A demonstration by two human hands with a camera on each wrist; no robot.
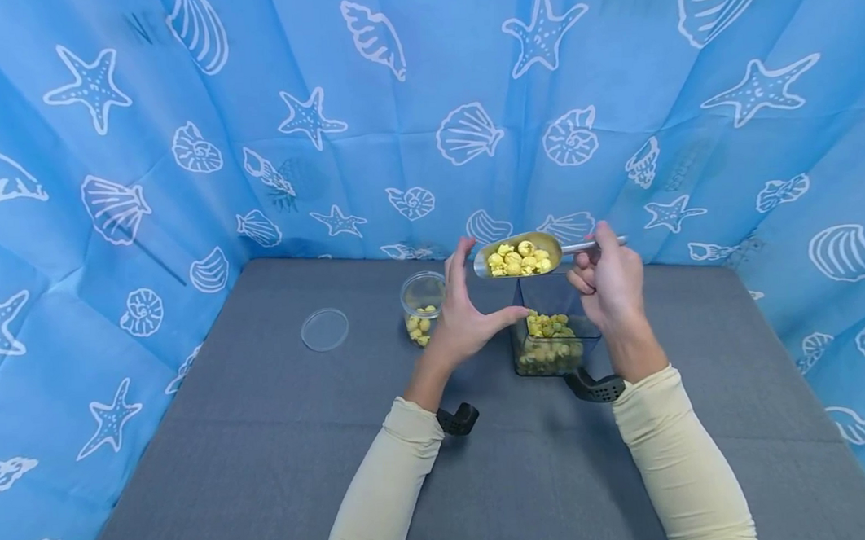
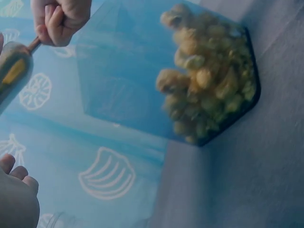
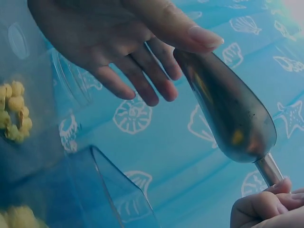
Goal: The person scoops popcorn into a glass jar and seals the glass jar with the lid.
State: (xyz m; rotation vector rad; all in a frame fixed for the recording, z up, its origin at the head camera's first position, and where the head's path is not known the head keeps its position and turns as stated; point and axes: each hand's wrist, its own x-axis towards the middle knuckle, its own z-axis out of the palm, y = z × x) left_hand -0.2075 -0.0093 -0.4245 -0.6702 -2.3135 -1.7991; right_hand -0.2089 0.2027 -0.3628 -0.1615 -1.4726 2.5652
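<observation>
A metal scoop [image 3: 228, 104] loaded with yellow popcorn [image 1: 522, 259] is held by its handle in my right hand [image 1: 613, 285]. It hangs tilted above a clear square bin [image 1: 551, 292], which has popcorn [image 2: 209, 76] in its lower part. My left hand [image 1: 468, 321] is spread beside the scoop's front end, fingers extended and palm facing it. In the right wrist view the left thumb [image 3: 202, 37] overlaps the scoop's tip. Just left of that hand stands a round clear jar [image 1: 420, 291], partly hidden by it, with some popcorn [image 1: 419, 326] inside.
A round clear lid [image 1: 325, 329] lies flat on the grey tabletop [image 1: 265, 442], left of the jar. Close behind the table hangs a blue curtain [image 1: 394, 101] with white shell and starfish prints; it also runs along both sides.
</observation>
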